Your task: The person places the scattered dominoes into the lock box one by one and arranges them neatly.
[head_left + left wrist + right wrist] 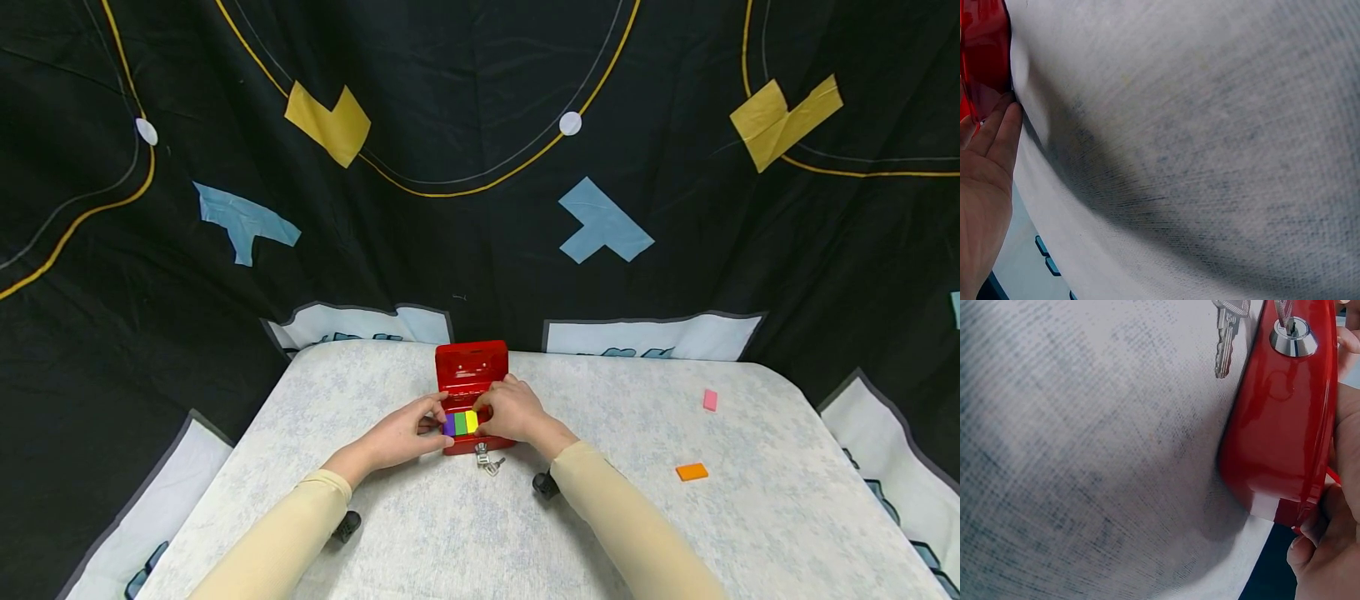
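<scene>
In the head view, a red metal cash box [472,361] stands with its lid raised. A purple block [449,424], a green block [461,423] and a yellow block [472,421] lie side by side inside it. My left hand [408,431] rests at the box's left side, its outer fingers [1004,134] straight along the wall in the left wrist view. From the right, my right hand [513,410] reaches over the rim, thumb and forefinger at the yellow block's two ends, seemingly pinching it. Keys [1225,340] hang from the front lock [1293,337].
On the right part of the cloth-covered table [600,533] lie an orange block [692,472] and, farther back, a pink block [710,400]. A black curtain [465,258] hangs behind the table. Black wrist cameras show under both forearms.
</scene>
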The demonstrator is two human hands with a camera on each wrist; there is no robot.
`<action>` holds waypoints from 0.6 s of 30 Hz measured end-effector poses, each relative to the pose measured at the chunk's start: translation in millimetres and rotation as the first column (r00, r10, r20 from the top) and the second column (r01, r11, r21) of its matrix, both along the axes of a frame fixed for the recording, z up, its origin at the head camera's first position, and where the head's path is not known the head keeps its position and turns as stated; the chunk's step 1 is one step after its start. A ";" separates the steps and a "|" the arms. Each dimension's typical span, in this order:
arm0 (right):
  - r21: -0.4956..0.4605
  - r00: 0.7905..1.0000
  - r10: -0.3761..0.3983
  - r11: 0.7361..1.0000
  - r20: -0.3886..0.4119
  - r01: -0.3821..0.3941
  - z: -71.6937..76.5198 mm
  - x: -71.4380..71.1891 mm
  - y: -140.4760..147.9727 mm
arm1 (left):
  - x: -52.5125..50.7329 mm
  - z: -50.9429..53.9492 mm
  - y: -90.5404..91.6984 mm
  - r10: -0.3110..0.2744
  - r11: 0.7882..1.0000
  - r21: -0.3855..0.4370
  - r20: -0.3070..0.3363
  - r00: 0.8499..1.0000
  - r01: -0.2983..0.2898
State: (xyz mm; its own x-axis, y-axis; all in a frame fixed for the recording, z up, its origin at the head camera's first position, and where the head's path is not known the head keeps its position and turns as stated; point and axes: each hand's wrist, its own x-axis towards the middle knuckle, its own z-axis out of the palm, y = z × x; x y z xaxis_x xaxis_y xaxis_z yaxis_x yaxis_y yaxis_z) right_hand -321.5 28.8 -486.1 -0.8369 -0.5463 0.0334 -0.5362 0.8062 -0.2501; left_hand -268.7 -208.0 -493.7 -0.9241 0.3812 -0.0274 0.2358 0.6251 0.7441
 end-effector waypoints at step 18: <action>0.012 1.000 -0.003 1.000 -0.002 0.003 -3.0 -1.3 -0.5 | -0.1 0.0 -0.3 -0.007 1.000 -0.001 -0.006 1.000 0.007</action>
